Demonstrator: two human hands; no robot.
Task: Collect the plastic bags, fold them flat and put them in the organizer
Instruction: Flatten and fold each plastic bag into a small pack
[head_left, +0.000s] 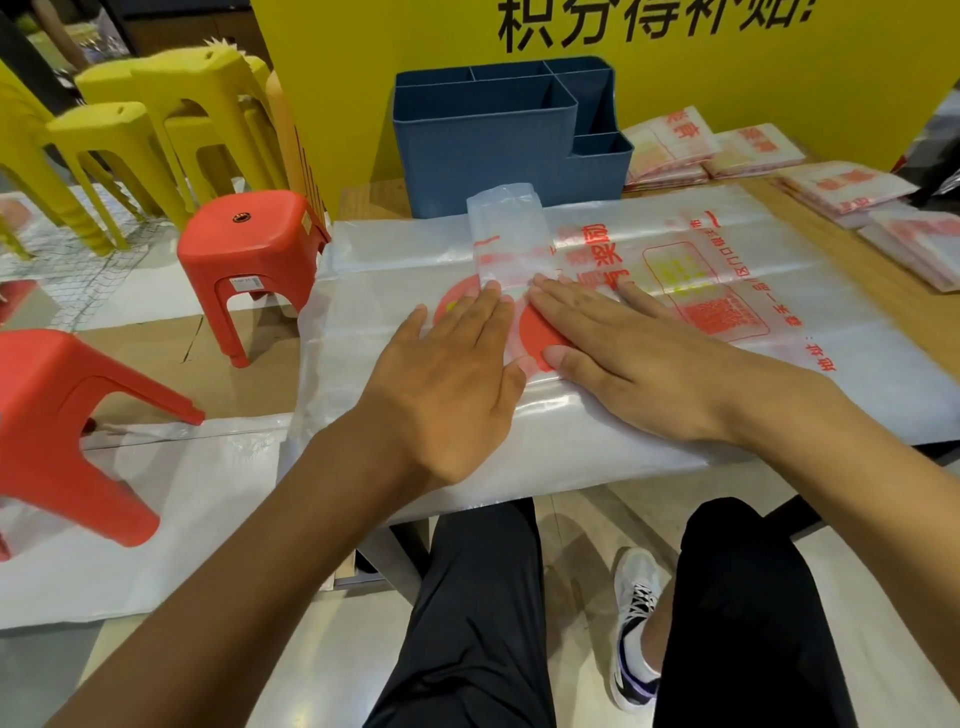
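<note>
- Left hand (447, 384) lies flat, fingers straight and together, palm down on the plastic bag (649, 291); grips nothing.
- Right hand (623, 353) likewise flat, fingers extended, pressing the same bag just beside the left; fingertips of both nearly meet over a red printed circle.
- A narrow folded strip of the bag (506, 228) runs away from the fingertips toward the organizer.
- Bag is clear with red print, spread wide across the worktop (883, 291), near edge overhanging.
- Blue organizer (488, 145) stands upright behind the bag, compartments open upward.
- Folded bag stacks (748, 150) lie right of the organizer.
- Red stool (249, 249) on the floor, left.
</note>
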